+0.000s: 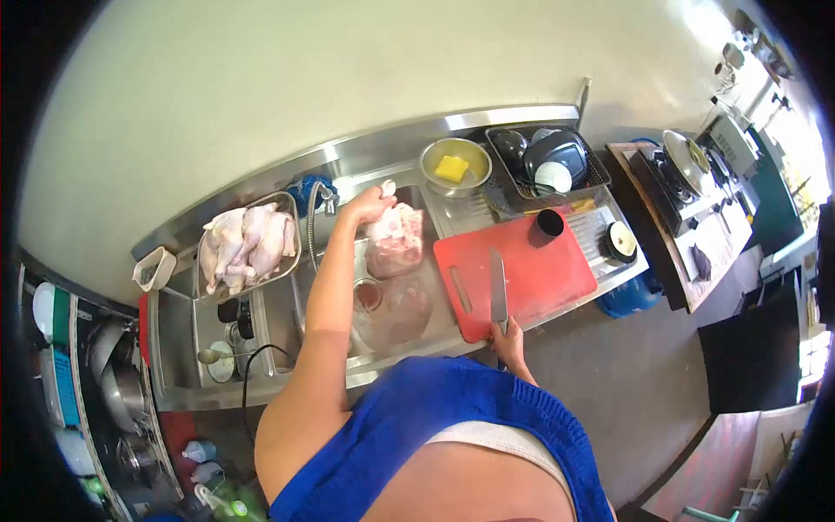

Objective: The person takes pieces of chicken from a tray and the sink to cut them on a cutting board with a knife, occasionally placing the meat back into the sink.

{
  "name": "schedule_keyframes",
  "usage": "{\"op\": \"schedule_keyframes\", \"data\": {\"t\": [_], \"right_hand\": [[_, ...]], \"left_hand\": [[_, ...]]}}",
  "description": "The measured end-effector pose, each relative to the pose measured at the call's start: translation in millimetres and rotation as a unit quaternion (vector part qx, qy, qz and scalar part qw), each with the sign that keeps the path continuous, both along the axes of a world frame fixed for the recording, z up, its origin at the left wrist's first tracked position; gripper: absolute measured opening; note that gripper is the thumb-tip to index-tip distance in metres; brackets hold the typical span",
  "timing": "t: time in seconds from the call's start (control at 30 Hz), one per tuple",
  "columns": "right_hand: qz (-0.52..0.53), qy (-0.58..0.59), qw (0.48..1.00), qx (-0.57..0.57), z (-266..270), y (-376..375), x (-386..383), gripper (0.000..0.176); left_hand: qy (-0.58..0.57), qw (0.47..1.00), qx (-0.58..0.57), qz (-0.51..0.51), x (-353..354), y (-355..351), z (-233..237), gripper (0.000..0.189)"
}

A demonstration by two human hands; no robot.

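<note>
My left hand (367, 206) reaches over the sink, its fingers closed on a pale piece of raw meat (396, 224) with a whitish end poking out past the knuckles. Below it in the basin (358, 339) lies pinkish raw meat (393, 259) that looks wrapped in clear plastic, beside a clear plastic bag (402, 309). Near the counter's front edge, my right hand (507, 341) grips a kitchen knife (498, 287) by its handle. The blade points away from me over a red cutting board (526, 274). A black cup (548, 226) stands on the board's far side.
Left of the tap (329, 202), a tray (297, 252) holds whole raw chickens (245, 245). A steel bowl (435, 178) with a yellow sponge (451, 168) and a dish rack (600, 178) stand behind the board. A ladle (209, 356) lies in the left sink. A stove (665, 187) stands at right.
</note>
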State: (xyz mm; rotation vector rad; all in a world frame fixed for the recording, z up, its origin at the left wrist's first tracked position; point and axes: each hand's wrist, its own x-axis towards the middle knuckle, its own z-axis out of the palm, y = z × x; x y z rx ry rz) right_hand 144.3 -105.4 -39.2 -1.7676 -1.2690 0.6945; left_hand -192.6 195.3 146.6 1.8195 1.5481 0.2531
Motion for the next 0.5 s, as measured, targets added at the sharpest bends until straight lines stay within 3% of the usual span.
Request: {"op": "schedule_keyframes", "data": {"t": [0.03, 0.13, 0.2, 0.23, 0.27, 0.33, 0.4, 0.47, 0.5], "right_hand": [[0.017, 0.030, 0.999, 0.008, -5.5, -1.1, 3.3, 0.024], [0.036, 0.070, 0.997, 0.010, 6.3, -4.6, 11.3, 0.021], [0.035, 0.077, 0.996, 0.004, 16.2, -8.2, 20.1, 0.019], [0.016, 0.071, 0.997, 0.013, 13.7, -10.1, 26.2, 0.020], [-0.003, 0.065, 0.998, 0.023, 10.8, -11.7, 32.6, 0.020], [-0.028, 0.088, 0.995, 0.039, 22.0, -14.8, 42.8, 0.019], [-0.056, 0.113, 0.990, 0.054, 34.0, -19.8, 51.6, 0.019], [-0.079, 0.107, 0.990, 0.047, 40.6, -24.1, 59.9, 0.018], [-0.082, 0.118, 0.988, 0.049, 47.8, -25.8, 60.5, 0.018]], "left_hand": [[0.002, 1.000, 0.004, 0.004, 6.5, 1.1, -7.8, 0.051], [-0.177, 0.984, -0.004, -0.002, 38.3, -4.8, -23.9, 0.032], [-0.281, 0.959, -0.036, -0.022, 68.1, -25.1, -21.4, 0.039], [-0.280, 0.958, -0.061, 0.012, 84.9, -35.0, -21.2, 0.033], [-0.329, 0.941, -0.073, 0.019, 102.1, -48.1, -22.7, 0.033], [-0.430, 0.888, -0.119, 0.108, 136.9, -54.8, -76.1, 0.031], [-0.483, 0.831, -0.216, 0.174, 166.3, -96.2, -72.2, 0.030], [-0.527, 0.783, -0.259, 0.205, 187.8, -118.4, -121.2, 0.031], [-0.522, 0.785, -0.265, 0.203, 190.8, -130.1, -131.4, 0.031]]}}
